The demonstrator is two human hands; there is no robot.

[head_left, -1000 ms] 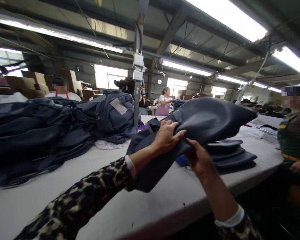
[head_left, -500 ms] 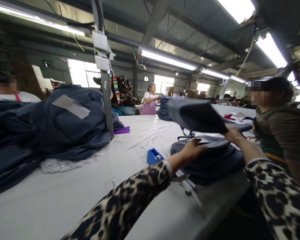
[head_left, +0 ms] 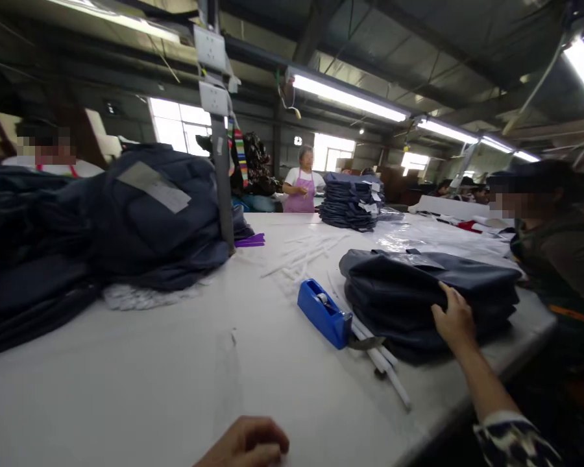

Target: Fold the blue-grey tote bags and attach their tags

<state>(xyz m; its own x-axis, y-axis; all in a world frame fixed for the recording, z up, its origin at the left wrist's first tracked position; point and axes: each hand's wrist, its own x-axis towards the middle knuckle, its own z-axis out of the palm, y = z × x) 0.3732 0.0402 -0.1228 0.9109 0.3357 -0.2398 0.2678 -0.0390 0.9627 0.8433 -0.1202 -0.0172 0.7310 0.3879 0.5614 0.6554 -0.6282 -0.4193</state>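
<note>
A pile of dark navy bags (head_left: 394,292), made of soft fabric, lies at the right part of the white table. My right hand (head_left: 456,319) rests against the near side of this pile, fingers spread and touching the fabric, not wrapped round it. At the bottom edge, my left hand (head_left: 248,444) is low over the table, its fingers curled in; whether anything is in them is hidden. Between the hands stands a blue tape dispenser (head_left: 324,314). White strips (head_left: 382,357) lie beside it, partly under a dark blade-like piece.
A large heap of navy bags (head_left: 160,214) fills the left side, beside a grey post (head_left: 221,181). Further back are a neat bag stack (head_left: 348,201), thin white strips (head_left: 302,256) and clear plastic (head_left: 403,237). A person (head_left: 559,246) stands close at right; another (head_left: 300,188) is across the table.
The dark bag lifted in my right hand is now down on the pile. My left hand has drawn back from the pile to the bottom edge. The view has shifted right.
</note>
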